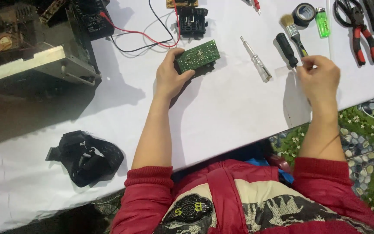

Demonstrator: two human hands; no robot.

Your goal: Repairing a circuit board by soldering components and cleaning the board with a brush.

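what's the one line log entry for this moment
left hand: holds green circuit board | right hand: at black-handled screwdriver, grip unclear | surface: white table

You have a green circuit board [198, 56], red-handled pliers [365, 41], a green lighter [322, 21], and, seemingly, a black strap bundle [85, 157] on white cloth [221, 112].

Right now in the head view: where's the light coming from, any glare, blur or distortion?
Head view: light falls from the right, so the left hand holding the green circuit board and the opened chassis throw hard shadows leftward on the white table cover; the cover is bright, not blown out; right hand slightly motion-soft; frame edges bow mildly, wide-lens.
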